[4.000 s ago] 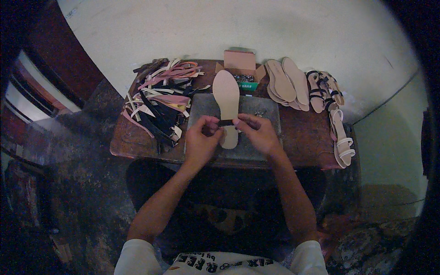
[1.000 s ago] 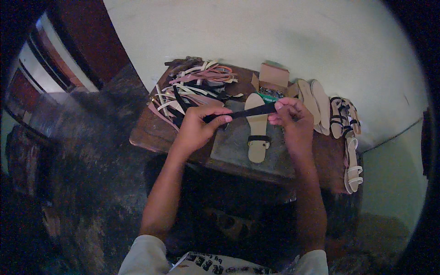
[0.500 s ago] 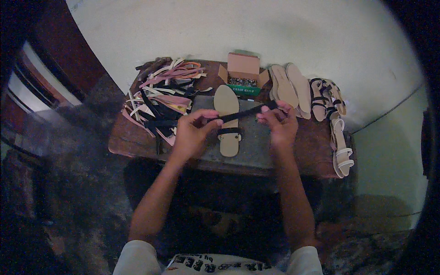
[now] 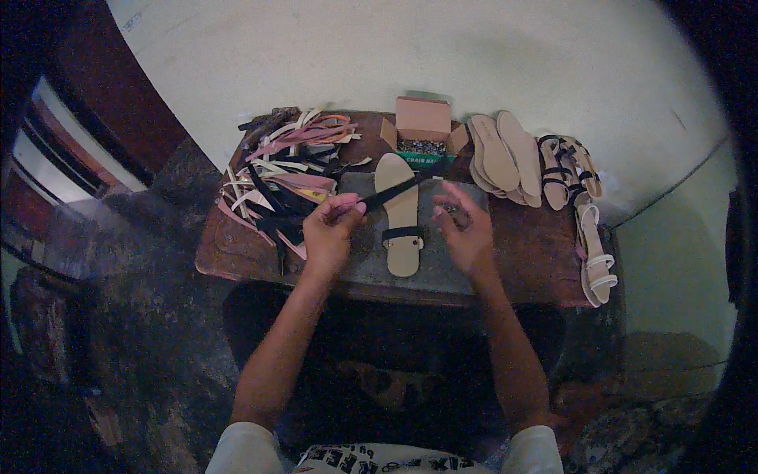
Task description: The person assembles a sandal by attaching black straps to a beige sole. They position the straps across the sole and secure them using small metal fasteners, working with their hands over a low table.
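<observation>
My left hand point(image 4: 328, 237) pinches one end of a black strap point(image 4: 395, 189) between thumb and fingers. The strap slants up to the right, and its far end reaches the front of a small box. Under it lies a beige sandal sole point(image 4: 403, 213) with a black band point(image 4: 402, 233) across its lower part. A small dark stud shows at the band's right end. My right hand point(image 4: 467, 237) hovers right of the sole with fingers apart and slightly blurred, off the strap.
A dark slab point(image 4: 359, 265) on the wooden table point(image 4: 521, 276) bears the sole. Loose straps point(image 4: 292, 170) pile up at left. The green box point(image 4: 426, 158) holds small metal pieces. Rightward are bare soles point(image 4: 496, 162), black-strapped sandals point(image 4: 555, 178) and white-strapped sandals point(image 4: 598, 261).
My right hand has let go of the strap's right end and moved slightly left and down. My left hand still grips the strap, which now slants more steeply.
</observation>
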Available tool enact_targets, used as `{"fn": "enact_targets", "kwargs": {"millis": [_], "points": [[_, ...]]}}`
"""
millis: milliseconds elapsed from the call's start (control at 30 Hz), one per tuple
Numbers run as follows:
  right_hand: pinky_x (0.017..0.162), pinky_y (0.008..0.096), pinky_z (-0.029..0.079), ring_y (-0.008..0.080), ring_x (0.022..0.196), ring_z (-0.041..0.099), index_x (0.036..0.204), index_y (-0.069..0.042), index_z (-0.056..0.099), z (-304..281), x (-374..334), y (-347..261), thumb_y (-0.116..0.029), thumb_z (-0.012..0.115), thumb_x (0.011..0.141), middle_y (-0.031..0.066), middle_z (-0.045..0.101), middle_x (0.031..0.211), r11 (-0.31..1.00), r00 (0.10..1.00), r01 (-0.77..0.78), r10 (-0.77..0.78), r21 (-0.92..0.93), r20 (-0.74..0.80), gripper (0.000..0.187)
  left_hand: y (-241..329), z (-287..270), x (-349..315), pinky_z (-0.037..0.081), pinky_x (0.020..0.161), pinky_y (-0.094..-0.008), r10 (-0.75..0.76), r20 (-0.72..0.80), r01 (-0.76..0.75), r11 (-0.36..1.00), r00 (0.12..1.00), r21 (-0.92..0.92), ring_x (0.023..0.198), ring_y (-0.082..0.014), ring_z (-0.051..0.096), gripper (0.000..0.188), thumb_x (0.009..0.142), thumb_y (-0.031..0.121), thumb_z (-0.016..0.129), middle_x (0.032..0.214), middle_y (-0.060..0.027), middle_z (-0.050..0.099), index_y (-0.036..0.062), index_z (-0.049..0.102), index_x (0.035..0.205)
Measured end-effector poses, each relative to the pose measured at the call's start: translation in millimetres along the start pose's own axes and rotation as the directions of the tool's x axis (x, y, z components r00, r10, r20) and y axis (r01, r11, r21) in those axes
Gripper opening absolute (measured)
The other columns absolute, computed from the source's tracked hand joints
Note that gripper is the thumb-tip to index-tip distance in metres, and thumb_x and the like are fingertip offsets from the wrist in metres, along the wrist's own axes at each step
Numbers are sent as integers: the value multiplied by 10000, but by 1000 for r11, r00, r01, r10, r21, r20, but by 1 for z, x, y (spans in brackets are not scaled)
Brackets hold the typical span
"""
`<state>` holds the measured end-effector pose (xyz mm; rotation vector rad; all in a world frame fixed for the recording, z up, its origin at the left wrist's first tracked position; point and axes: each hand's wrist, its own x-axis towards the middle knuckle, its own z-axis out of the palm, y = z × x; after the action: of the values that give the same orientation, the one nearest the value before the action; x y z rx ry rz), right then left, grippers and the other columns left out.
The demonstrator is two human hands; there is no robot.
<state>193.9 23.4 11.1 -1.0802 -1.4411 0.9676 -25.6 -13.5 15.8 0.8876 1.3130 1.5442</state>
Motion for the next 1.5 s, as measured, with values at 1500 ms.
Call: {"fn": "enact_targets", "kwargs": {"millis": [1500], "points": [[1006,410,464,364,1155,603,1267,-95,592,-10,11,-37,-11,631,851,183,641,1219,833,914,396,-315,-386,256,426,16,-13,-3,501,671,-283,-171,117,154,979,978,136,794,-139,637,233,1005,180,524,934,-87,682,15,610,1144]]}}
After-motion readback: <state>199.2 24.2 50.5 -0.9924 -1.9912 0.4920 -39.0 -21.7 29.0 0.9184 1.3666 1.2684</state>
